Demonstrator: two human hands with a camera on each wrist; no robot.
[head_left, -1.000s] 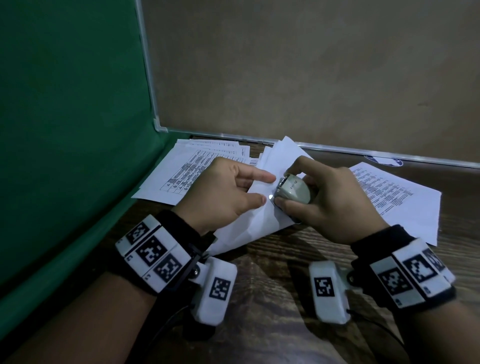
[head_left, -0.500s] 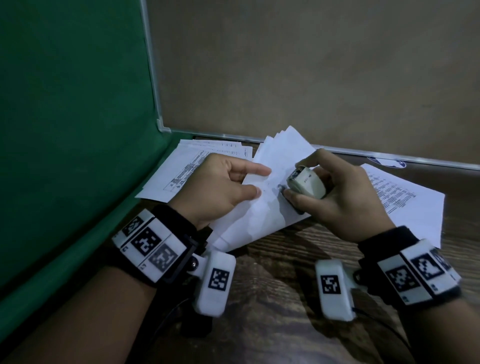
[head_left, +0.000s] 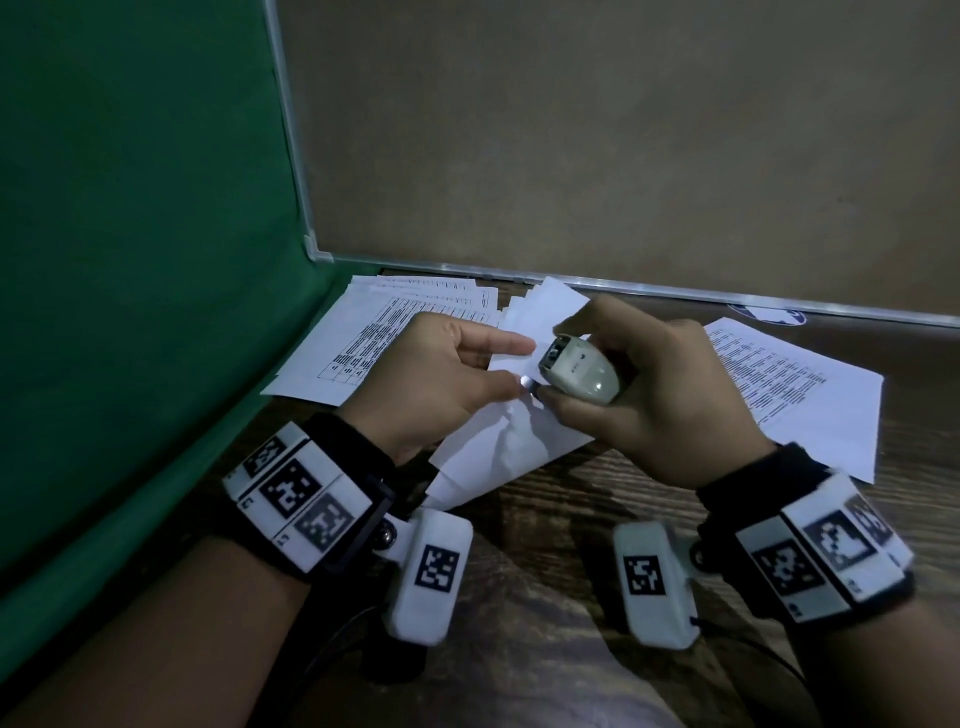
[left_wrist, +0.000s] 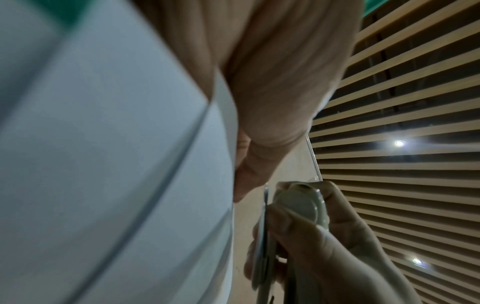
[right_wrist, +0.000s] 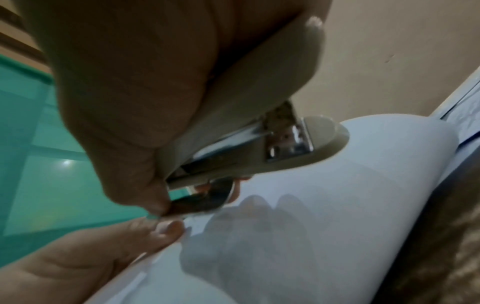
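Toward the far edge of the surface: stapler back at the sheaf

Left hand (head_left: 436, 379) pinches the blank sheaf (head_left: 509, 441) between thumb and forefinger. Right hand (head_left: 660, 405) grips the stapler (head_left: 576, 370). Half a second ago it was raised and tilted clear; now its metal tip sits beside the left thumb again. Likely lining up another press on that edge. Printed sheets (head_left: 374, 338) lie behind, by the far-left corner.

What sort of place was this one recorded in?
Probably an office or study desk: a wood-grain table strewn with printed sheets, a stapler gripped in the right hand against blank sheets that the left hand pinches, and a slatted ceiling with recessed lights.
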